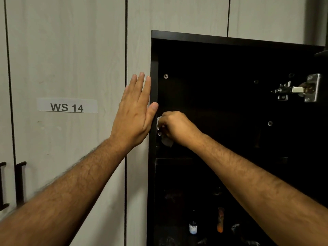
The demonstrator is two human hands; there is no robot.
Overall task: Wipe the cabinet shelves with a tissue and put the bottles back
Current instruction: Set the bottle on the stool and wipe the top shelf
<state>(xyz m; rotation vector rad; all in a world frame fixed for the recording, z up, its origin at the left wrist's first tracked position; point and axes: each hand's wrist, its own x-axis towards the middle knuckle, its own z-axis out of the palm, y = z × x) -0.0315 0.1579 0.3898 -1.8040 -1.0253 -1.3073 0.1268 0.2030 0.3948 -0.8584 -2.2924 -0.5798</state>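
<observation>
The dark cabinet (213,39) stands open, its inside nearly black. My right hand (174,128) reaches into the upper compartment and grips a crumpled white tissue (166,141) against the inner left wall, just above a shelf (174,159). My left hand (135,112) lies flat with straight fingers on the pale door beside the cabinet, its thumb on the cabinet's left front edge. Low down in the cabinet stand a small dark bottle with a white label (193,226) and an orange bottle (220,220). Other dark shapes near them are too dim to tell.
Pale wood-grain doors (71,50) fill the left and top, one with a paper label reading WS 14 (67,106). Black handles (19,183) sit at the lower left. A metal hinge (300,89) is fixed at the cabinet's right side.
</observation>
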